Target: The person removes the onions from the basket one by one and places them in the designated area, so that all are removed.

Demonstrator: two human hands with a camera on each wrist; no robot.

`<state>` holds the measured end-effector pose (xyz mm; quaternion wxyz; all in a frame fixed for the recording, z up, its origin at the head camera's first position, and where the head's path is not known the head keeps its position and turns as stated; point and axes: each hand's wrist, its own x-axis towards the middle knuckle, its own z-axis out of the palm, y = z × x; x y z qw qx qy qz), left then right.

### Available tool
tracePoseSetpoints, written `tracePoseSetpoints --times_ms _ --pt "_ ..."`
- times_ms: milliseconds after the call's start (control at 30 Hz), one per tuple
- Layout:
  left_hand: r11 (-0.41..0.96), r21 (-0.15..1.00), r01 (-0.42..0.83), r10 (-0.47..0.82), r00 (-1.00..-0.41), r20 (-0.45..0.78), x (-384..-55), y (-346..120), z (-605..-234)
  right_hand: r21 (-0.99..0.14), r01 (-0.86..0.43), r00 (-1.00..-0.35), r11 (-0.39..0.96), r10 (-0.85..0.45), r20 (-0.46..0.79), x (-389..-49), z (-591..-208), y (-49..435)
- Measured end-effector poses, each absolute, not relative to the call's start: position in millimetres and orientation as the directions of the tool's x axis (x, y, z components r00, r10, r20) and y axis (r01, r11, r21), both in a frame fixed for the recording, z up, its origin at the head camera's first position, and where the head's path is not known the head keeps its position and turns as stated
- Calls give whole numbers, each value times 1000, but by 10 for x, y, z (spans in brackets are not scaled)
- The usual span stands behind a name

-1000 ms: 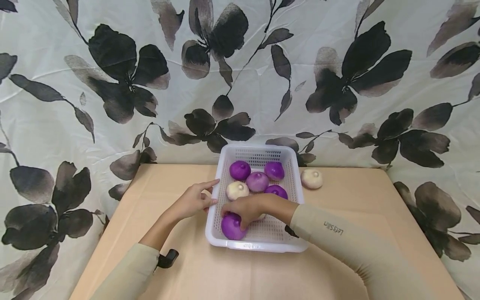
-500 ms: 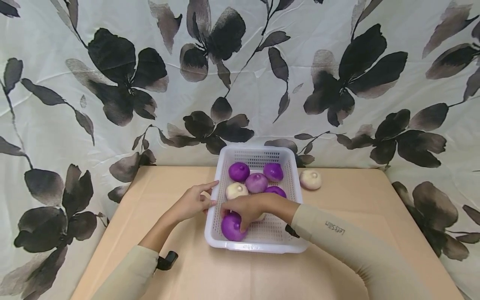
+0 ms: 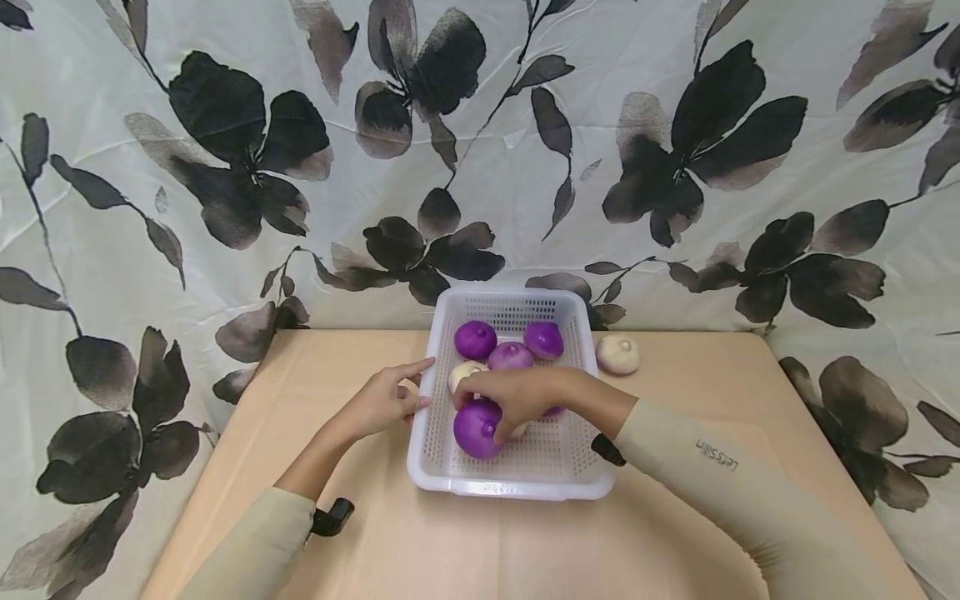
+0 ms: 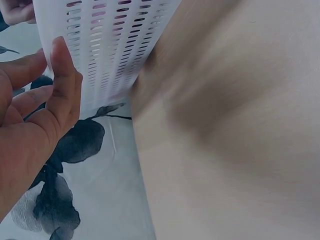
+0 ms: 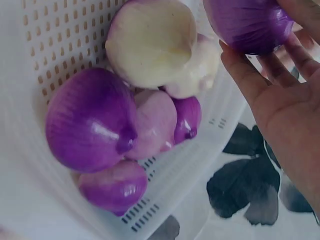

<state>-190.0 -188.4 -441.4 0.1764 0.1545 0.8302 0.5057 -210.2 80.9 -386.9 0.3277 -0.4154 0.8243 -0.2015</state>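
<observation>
My right hand (image 3: 517, 393) grips a purple onion (image 3: 477, 429) above the near part of a white perforated plastic basket (image 3: 517, 492). In the right wrist view, the fingers curl under that onion (image 5: 247, 25). Several other onions lie in the basket, such as a purple one (image 3: 476, 340), a pale purple one (image 3: 511, 355) and a cream one (image 3: 462, 372) partly behind the right hand. My left hand (image 3: 382, 402) holds the basket's left rim. In the left wrist view, its fingers (image 4: 63, 65) sit on both sides of the wall.
One cream onion (image 3: 618, 354) lies on the tan table (image 3: 360, 533), just right of the basket. Behind the table hangs a white cloth (image 3: 525, 225) with dark flowers, close to the basket's far end.
The right hand has raised the purple onion and shifted it slightly away and to the right. The left hand stays at the basket's rim.
</observation>
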Motion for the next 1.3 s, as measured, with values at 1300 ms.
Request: tracePoseSetpoints --times_ms 1300 --pt "443 895 63 428 -891 -149 -1879 -1882 -4371 -807 -281 -921 519 -381 75 -2308 -3880 3112"
